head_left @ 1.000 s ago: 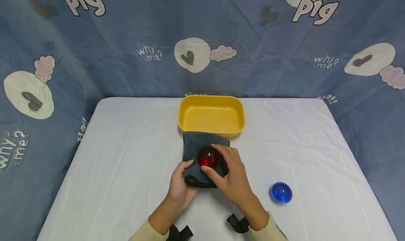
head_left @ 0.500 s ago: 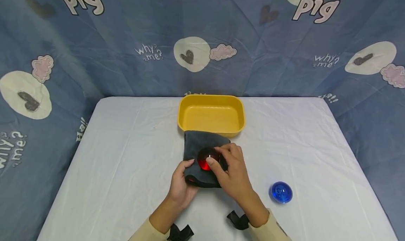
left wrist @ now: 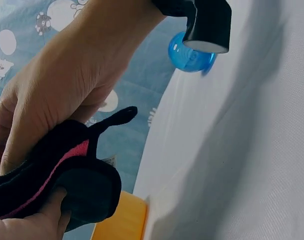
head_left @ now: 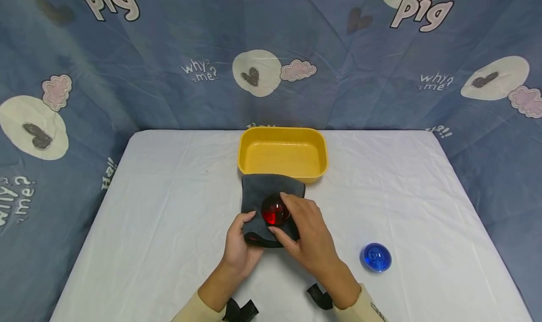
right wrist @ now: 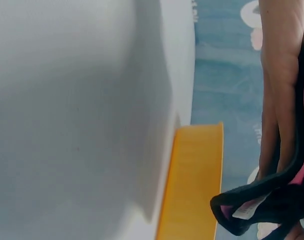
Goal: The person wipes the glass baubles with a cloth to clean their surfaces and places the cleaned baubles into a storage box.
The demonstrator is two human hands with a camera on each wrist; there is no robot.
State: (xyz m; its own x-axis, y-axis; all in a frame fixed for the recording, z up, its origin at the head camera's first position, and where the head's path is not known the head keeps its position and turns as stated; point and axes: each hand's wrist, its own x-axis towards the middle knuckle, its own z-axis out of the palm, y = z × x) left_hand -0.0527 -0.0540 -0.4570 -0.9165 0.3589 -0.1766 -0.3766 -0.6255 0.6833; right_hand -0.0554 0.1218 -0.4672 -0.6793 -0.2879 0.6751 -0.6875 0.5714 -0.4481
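A folded dark grey cloth (head_left: 271, 183) with black edging lies across my left hand (head_left: 241, 254), whose thumb clamps its left edge. The left fingers (right wrist: 279, 100) support it from below in the right wrist view. On the cloth sits a clear red ball (head_left: 273, 211). My right hand (head_left: 311, 232) holds the ball from the right, index finger at its far side and thumb at its near side. Pink lining and a black loop (left wrist: 117, 120) of the cloth show in the left wrist view. The remaining right fingers are hidden.
A yellow tray (head_left: 279, 177) stands just beyond the cloth, at the back of the white-covered table (head_left: 169, 232). To the right of my hands rests a clear blue ball (head_left: 376, 257). A printed blue curtain (head_left: 169, 30) hangs behind and at both sides.
My right thumb, over the top of the ball half a second ago, has slid back to its near side. Both hands, cloth and ball have shifted slightly left.
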